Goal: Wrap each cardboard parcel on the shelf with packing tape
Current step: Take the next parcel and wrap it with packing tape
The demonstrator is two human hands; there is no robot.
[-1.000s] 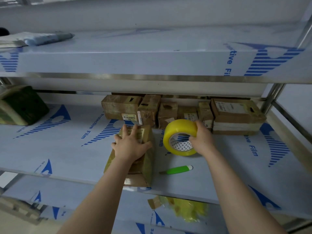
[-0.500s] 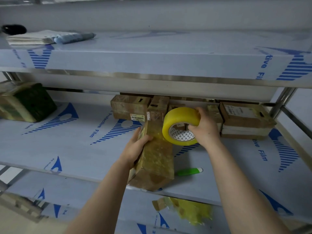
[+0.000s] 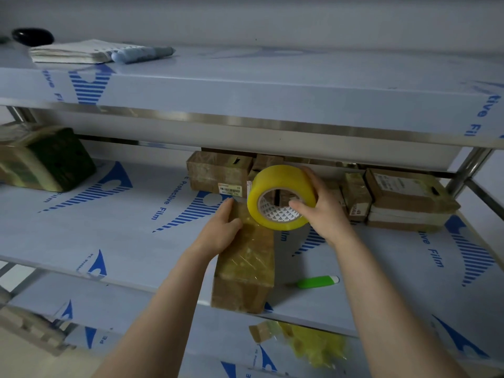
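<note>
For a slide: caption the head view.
Left hand grips cardboard parcel on shelf; right hand holds yellow tape roll at its far end.

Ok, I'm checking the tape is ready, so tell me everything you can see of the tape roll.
The tape roll is a wide roll of glossy yellow packing tape on a brown core with white patterned lining. The right hand grips it, one digit in the core, others over the outer band, holding it tilted above the shelf, at the far end of the parcel; contact there is unclear.

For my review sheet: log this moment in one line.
left hand holds parcel on shelf | right hand grips tape roll by parcel | green cutter on shelf
</note>
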